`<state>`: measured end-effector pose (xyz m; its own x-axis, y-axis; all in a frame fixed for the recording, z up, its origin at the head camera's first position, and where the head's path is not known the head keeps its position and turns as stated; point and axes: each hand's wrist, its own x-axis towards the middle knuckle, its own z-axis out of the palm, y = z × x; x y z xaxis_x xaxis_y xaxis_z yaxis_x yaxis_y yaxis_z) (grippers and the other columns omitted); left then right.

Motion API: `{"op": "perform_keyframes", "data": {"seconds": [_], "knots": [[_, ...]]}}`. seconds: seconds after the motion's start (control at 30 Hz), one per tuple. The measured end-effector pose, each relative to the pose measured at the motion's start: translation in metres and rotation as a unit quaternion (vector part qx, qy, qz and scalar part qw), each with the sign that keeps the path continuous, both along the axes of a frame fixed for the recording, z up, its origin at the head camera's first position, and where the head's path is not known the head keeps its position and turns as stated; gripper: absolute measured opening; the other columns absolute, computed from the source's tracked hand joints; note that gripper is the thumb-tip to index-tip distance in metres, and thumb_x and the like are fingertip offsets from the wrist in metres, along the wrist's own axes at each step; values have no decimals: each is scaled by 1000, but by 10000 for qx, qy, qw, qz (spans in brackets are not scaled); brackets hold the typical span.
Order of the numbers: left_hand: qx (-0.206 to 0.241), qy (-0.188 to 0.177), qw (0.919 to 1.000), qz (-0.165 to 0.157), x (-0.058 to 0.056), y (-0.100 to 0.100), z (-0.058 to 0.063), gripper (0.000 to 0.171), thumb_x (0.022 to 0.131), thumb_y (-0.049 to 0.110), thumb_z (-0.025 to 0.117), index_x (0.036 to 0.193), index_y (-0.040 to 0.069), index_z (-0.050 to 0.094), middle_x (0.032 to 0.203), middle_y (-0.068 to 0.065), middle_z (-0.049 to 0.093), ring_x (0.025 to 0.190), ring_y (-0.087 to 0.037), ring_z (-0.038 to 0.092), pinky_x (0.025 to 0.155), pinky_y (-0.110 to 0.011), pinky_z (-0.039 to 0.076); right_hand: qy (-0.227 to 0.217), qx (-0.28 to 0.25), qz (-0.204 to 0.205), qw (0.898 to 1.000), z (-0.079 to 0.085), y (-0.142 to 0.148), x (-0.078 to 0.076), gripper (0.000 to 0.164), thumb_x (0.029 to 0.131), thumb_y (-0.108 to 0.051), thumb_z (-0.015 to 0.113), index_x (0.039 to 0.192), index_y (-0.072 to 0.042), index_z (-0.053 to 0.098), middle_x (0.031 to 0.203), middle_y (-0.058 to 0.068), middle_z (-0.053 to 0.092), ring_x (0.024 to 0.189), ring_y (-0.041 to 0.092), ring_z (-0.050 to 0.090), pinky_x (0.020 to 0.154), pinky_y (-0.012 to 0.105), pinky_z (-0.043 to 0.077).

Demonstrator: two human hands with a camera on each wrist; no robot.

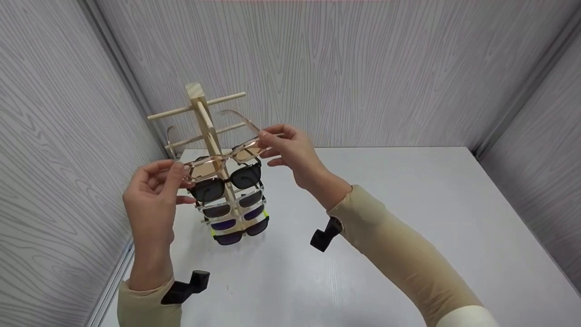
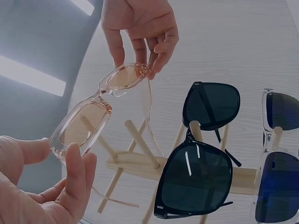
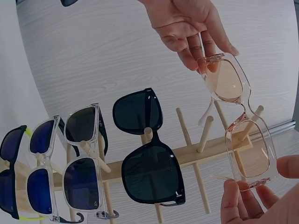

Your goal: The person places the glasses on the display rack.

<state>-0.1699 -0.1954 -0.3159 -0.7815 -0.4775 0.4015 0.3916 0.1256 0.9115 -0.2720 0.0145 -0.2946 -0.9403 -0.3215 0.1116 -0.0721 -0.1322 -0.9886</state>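
Observation:
A pair of sunglasses (image 1: 206, 169) with a clear peach frame and pale orange lenses is held up between both hands, its temples unfolded toward the rack. My left hand (image 1: 152, 190) pinches the left corner of the frame between thumb and fingers. At the opposite corner, my right hand (image 1: 292, 152) grips the frame near the hinge. Behind the peach pair stands a wooden display rack (image 1: 195, 92) with horizontal pegs. Black sunglasses (image 2: 196, 179) sit on the rack just below the held pair. In the right wrist view, the peach lenses (image 3: 250, 149) overlap the rack's upper pegs.
Lower on the rack hang clear-framed sunglasses (image 3: 81, 184), another clear pair with blue lenses (image 3: 38, 189), and a dark pair (image 1: 229, 238) with yellow-green temples. The rack stands on a white table (image 1: 386, 181), with wood-grain panels (image 1: 340, 68) behind and at both sides.

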Motion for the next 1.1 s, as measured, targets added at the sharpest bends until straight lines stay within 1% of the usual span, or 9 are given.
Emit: {"op": "perform_keyframes", "data": {"seconds": [0.17, 0.37, 0.57, 0.77, 0.93, 1.1], "knots": [[198, -60, 9998, -58, -6, -5, -4, 29, 86, 23, 67, 105, 2, 59, 90, -16, 62, 70, -23, 63, 49, -27, 52, -69, 227, -55, 9997, 0, -5, -3, 22, 90, -21, 63, 106, -6, 59, 95, 11, 64, 85, 28, 64, 67, 32, 53], [148, -175, 9997, 94, -12, -11, -9, 32, 86, 26, 66, 105, 1, 60, 88, -14, 62, 70, -23, 62, 49, -26, 52, -151, 386, -2, 9991, -2, -11, -7, 22, 90, -21, 61, 106, -5, 58, 94, 11, 63, 86, 28, 64, 67, 32, 53], [158, -298, 9993, 128, -19, -15, -11, 30, 87, 25, 66, 104, 1, 61, 87, -13, 63, 69, -21, 63, 48, -24, 51, -224, 434, -85, 9988, -4, -15, -11, 22, 90, -22, 61, 105, -6, 58, 94, 10, 63, 84, 26, 65, 68, 32, 53], [117, -348, 9992, 127, -23, -16, -13, 28, 87, 24, 65, 103, 0, 61, 86, -13, 63, 68, -21, 63, 48, -24, 51, -360, 532, -138, 9978, -7, -17, -14, 23, 90, -23, 62, 106, -7, 58, 95, 10, 63, 84, 24, 65, 69, 31, 53], [201, -355, 9991, 101, -25, -17, -15, 29, 87, 24, 66, 102, 0, 61, 87, -15, 63, 68, -22, 64, 48, -24, 51, -395, 593, -163, 9973, -9, -18, -16, 24, 90, -24, 62, 107, -7, 58, 96, 11, 64, 84, 25, 65, 70, 32, 53], [66, -410, 9991, 112, -27, -17, -17, 29, 88, 27, 65, 102, 2, 62, 88, -15, 63, 68, -22, 65, 48, -24, 52, -405, 560, -160, 9975, -10, -17, -17, 27, 91, -24, 61, 110, -5, 56, 97, 12, 63, 83, 24, 65, 73, 33, 53]]}}
